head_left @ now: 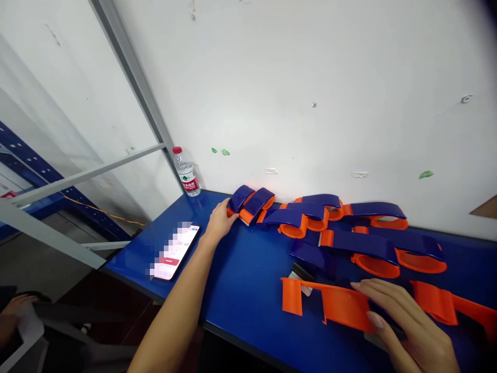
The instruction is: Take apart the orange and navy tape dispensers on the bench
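Observation:
My left hand point(220, 221) reaches to the back of the table, thumb and fingers closed on the near end of a blue and orange tape dispenser point(241, 198). Another tape dispenser point(258, 202) lies right beside it. At the front right, my right hand point(407, 324) pinches the right end of an orange tape dispenser frame point(344, 306) between thumb and fingers. A loose blue cover point(312, 257) and a small black piece point(303, 271) lie just behind this frame. More orange parts point(437, 303) sit to the right of my right hand.
Several blue and orange tape dispensers point(359, 246) line the wall side of the blue table point(248, 280). A phone point(176, 254) lies at the left, with a water bottle point(187, 173) behind it. A grey metal frame point(128, 77) borders the left. Another person's hand point(19, 303) shows lower left.

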Available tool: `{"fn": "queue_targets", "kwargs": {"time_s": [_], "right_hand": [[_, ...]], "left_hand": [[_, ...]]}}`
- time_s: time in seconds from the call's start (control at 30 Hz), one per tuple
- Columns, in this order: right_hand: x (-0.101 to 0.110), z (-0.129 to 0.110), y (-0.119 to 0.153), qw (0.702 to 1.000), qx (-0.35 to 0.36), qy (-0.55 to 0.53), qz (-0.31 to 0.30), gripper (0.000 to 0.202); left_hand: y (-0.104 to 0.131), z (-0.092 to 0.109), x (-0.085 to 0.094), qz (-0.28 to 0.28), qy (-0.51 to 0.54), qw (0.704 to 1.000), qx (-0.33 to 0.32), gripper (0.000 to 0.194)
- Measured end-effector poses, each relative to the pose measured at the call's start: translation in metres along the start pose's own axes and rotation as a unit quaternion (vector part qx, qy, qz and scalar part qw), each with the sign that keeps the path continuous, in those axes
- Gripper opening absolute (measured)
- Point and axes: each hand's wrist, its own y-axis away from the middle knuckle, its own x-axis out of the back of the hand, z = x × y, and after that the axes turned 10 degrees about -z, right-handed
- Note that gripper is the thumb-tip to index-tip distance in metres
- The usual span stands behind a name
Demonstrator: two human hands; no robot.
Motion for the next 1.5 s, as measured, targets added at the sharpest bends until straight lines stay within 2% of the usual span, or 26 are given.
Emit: {"fn": "queue_targets", "kwargs": {"time_s": [0.17, 0.27, 0.37, 0.43, 0.5, 0.57, 0.63, 0.73, 0.83, 0.87, 0.93, 1.07, 1.2, 1.4, 1.5], "right_hand": [[0.0, -0.004, -0.005, 0.999, -0.037, -0.021, 0.007, 0.026], [-0.001, -0.003, -0.004, 0.995, -0.082, -0.035, 0.034, 0.026], [-0.002, -0.002, -0.003, 0.982, -0.143, -0.064, 0.103, 0.023], [-0.002, -0.001, -0.004, 0.964, -0.182, -0.092, 0.171, 0.022], [0.002, 0.0, -0.008, 0.94, -0.195, -0.141, 0.242, 0.021], [0.012, 0.0, -0.017, 0.924, -0.166, -0.2, 0.28, 0.024], [0.03, -0.001, -0.031, 0.932, -0.11, -0.23, 0.256, 0.038], [0.063, -0.006, -0.055, 0.976, -0.035, -0.18, 0.113, 0.061], [0.084, -0.014, -0.071, 0.995, -0.002, -0.073, -0.069, 0.077], [0.086, -0.016, -0.074, 0.993, 0.003, -0.04, -0.109, 0.08], [0.082, -0.02, -0.074, 0.989, 0.006, 0.012, -0.145, 0.08], [0.065, -0.019, -0.065, 0.989, -0.015, 0.047, -0.137, 0.068], [0.054, -0.012, -0.063, 0.996, -0.017, 0.0, -0.093, 0.059], [0.05, -0.012, -0.067, 0.995, -0.045, -0.048, -0.068, 0.051], [0.051, -0.013, -0.066, 0.996, -0.039, -0.046, -0.057, 0.051]], "left_hand": [[-0.001, -0.001, 0.017, 0.047, 0.009, 0.999, 0.021, 0.06], [0.005, 0.005, 0.032, 0.083, 0.031, 0.996, 0.017, 0.064], [0.018, 0.021, 0.045, 0.103, 0.075, 0.992, -0.018, 0.067], [0.033, 0.039, 0.05, 0.102, 0.156, 0.979, -0.087, 0.071], [0.05, 0.062, 0.052, 0.049, 0.233, 0.956, -0.172, 0.067], [0.066, 0.089, 0.052, -0.04, 0.269, 0.933, -0.238, 0.063], [0.078, 0.116, 0.051, -0.138, 0.245, 0.908, -0.311, 0.059], [0.084, 0.145, 0.042, -0.232, 0.21, 0.86, -0.404, 0.059], [0.082, 0.155, 0.029, -0.261, 0.214, 0.836, -0.434, 0.063], [0.081, 0.155, 0.024, -0.259, 0.224, 0.834, -0.433, 0.064], [0.081, 0.153, 0.016, -0.25, 0.251, 0.833, -0.425, 0.067], [0.085, 0.145, 0.004, -0.26, 0.287, 0.836, -0.39, 0.07], [0.086, 0.141, -0.007, -0.271, 0.337, 0.828, -0.357, 0.071], [0.085, 0.141, -0.016, -0.32, 0.45, 0.768, -0.323, 0.063], [0.089, 0.143, -0.015, -0.326, 0.481, 0.752, -0.312, 0.062]]}}
